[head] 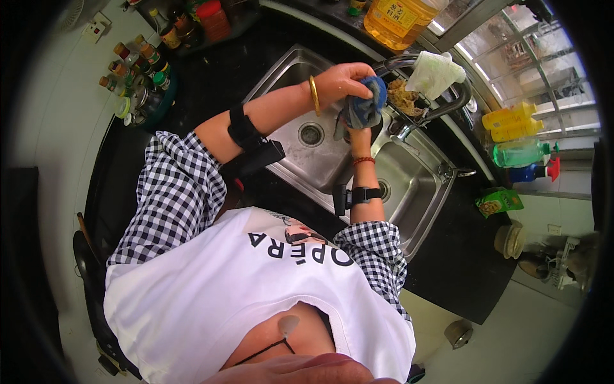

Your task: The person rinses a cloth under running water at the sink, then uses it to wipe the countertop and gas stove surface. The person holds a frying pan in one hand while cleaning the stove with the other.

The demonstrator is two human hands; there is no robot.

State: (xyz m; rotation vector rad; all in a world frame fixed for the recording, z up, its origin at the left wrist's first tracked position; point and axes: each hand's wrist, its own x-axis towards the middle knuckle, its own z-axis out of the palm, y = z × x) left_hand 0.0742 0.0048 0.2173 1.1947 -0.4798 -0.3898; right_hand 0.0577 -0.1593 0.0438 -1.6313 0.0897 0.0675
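Observation:
Above the divider of a two-basin stainless steel sink [331,168], my left hand [349,85] grips the top of a bunched blue and grey cloth [367,106]. A gold bangle is on that wrist. My right hand [357,133] is at the cloth's lower end, largely covered by its folds, so its fingers hardly show; its wrist has a red beaded bracelet. Both forearms wear black straps with black devices. Just right of the cloth, a tan scrubbing mesh [404,97] sits in a rack by the curved faucet [443,113]. A pale green-white cloth [435,74] hangs over the metal tube there.
Sauce bottles [127,55] and jars stand in a tub at the upper left on the black countertop [460,259]. A large jug of yellow liquid [400,21] is behind the sink. Spray bottles [520,152] line the barred window's sill, with a green packet [500,202] nearby.

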